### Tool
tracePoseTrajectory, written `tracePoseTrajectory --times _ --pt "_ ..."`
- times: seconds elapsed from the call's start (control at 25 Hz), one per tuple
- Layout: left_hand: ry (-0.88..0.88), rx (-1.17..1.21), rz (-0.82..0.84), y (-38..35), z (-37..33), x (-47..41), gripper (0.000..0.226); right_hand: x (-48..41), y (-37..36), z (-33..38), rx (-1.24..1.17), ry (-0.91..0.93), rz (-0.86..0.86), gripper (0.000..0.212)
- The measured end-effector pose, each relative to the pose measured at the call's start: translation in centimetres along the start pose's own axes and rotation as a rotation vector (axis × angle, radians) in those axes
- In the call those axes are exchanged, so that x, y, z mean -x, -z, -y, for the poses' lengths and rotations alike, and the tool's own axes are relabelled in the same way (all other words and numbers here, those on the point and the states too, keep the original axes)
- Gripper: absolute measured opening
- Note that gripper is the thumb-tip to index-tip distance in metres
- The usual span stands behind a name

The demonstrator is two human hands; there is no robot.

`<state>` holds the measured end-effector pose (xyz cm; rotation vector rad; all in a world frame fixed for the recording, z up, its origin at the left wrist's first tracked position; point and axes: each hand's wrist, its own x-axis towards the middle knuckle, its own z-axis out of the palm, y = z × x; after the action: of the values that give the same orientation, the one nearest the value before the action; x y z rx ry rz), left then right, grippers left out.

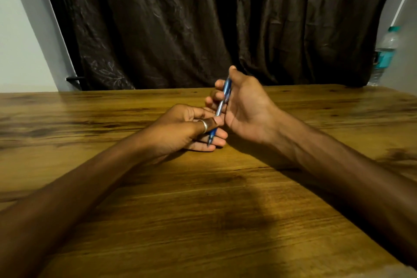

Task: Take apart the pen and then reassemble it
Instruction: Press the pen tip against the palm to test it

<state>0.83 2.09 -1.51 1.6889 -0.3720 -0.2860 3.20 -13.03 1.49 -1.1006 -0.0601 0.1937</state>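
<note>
A blue pen (222,102) with a clear barrel runs slanted between both hands above the wooden table, tip end pointing toward me. My left hand (180,130), a silver ring on its thumb, pinches the lower tip section; the dark blue tip sticks out below the fingers. My right hand (243,106) wraps the upper end of the pen, thumb up along the barrel. The pen looks whole; the fingers hide the join between its sections.
The wooden table (203,210) fills the foreground. A dark curtain (203,18) hangs right behind its far edge. A clear water bottle (384,54) with a teal cap and label stands at the back right corner.
</note>
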Motion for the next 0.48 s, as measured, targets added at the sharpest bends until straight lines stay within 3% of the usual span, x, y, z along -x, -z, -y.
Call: tracePoseTrajectory --times 0.2,0.48 --pt "0.130 0.176 0.159 -0.81 -0.11 0.07 0.084 0.34 -0.25 0.75 -0.215 0.063 -0.021 0.051" --pt "0.155 0.313 0.203 -0.89 0.29 -0.03 0.102 0.25 -0.24 0.46 -0.168 0.115 -0.044 0.046"
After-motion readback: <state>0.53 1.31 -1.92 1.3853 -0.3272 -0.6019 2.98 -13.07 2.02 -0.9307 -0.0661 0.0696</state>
